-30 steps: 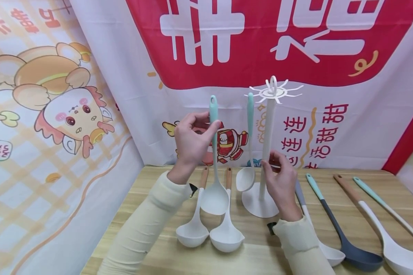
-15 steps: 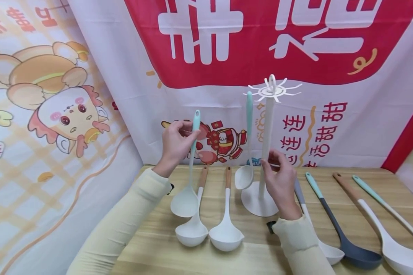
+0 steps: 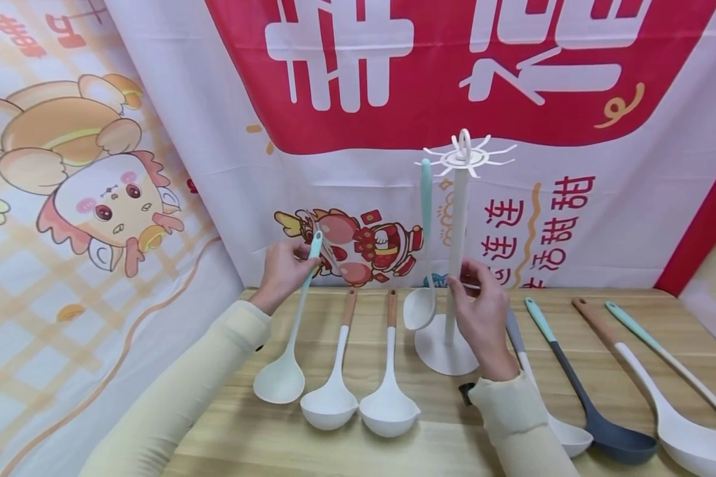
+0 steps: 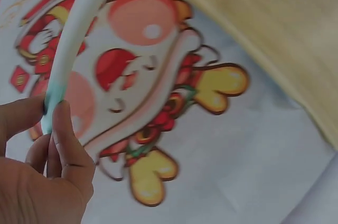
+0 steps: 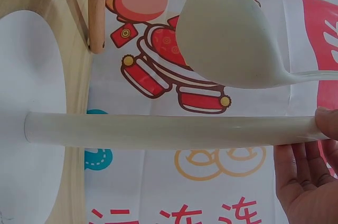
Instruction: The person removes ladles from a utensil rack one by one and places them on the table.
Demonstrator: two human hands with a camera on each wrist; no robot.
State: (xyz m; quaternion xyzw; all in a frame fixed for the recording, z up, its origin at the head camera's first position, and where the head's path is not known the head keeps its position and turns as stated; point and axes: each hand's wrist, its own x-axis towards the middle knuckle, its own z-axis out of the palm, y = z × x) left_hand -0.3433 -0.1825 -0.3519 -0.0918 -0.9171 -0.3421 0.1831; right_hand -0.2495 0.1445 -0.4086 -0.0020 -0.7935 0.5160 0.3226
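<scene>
My left hand (image 3: 286, 270) pinches the mint-green handle of a white ladle (image 3: 280, 380) between thumb and fingers, at the left of the table. The ladle leans with its bowl low over the wood, and in the left wrist view its handle (image 4: 55, 94) runs up from my fingers. My right hand (image 3: 482, 311) grips the white post of a utensil stand (image 3: 458, 218), whose top spreads into several hooks. From one hook hangs another mint-handled white ladle (image 3: 420, 309), just left of the post. The right wrist view shows the post (image 5: 174, 130) and that hanging ladle's bowl (image 5: 227, 34).
Two white ladles with wooden handles (image 3: 329, 401) (image 3: 389, 409) lie side by side in the middle. On the right lie a grey-handled ladle (image 3: 567, 434), a dark ladle (image 3: 620, 442), a brown-handled one (image 3: 692, 440) and a mint-handled utensil (image 3: 650, 338). A printed cloth (image 3: 346, 179) hangs behind the table.
My left hand has moved left and down with the ladle, away from the stand and past the two wooden-handled ladles. My right hand stays on the post.
</scene>
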